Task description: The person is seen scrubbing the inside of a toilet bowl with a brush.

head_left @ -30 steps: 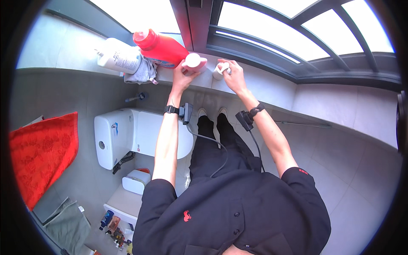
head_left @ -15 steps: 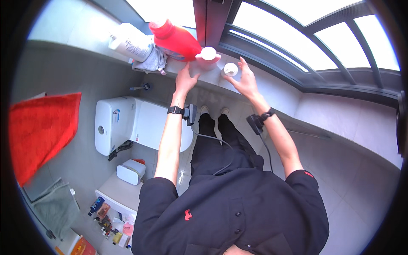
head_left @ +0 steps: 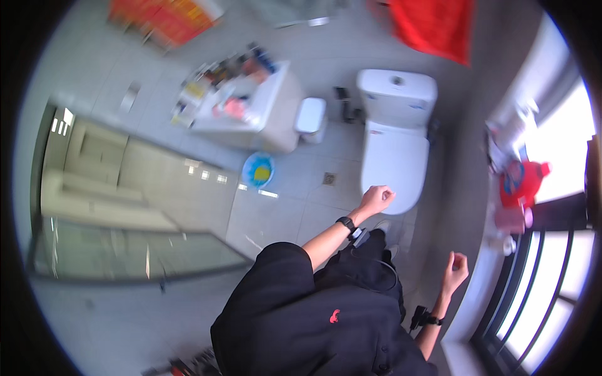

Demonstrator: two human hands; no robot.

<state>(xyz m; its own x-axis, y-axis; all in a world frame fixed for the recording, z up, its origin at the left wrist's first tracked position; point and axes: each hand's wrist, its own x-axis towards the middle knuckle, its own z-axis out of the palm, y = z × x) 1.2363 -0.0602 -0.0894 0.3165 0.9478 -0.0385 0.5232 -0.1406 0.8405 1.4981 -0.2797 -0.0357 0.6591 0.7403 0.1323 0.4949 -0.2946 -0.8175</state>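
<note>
head view: the largest thing in the frame is the grey tiled floor, which fills the left and middle of the picture, with a long pale glass partition bending across the left side. next in size is the person's own black-clothed body, which fills the lower middle of the frame. in the upper right of centre stands a white toilet with its lid down, the cistern toward the top edge, and a red towel hangs above it at the top of the frame. left of the toilet, a white cabinet carries a clutter of small bottles and tubes on its top, and a small white bin sits just beside it, between cabinet and toilet. a round blue and yellow object lies on the floor below the cabinet. at the right edge, on the pale window ledge, stand a red bottle with a pink container just below it in the frame. the left hand hangs near the front rim of the toilet lid, fingers curled into a loose fist; it holds nothing that can be seen, and whether it touches the lid cannot be told. the right hand is raised in the lower right, near the ledge but apart from it, fingers loosely curled inward and empty as far as the picture shows. each wrist wears a dark band.
</note>
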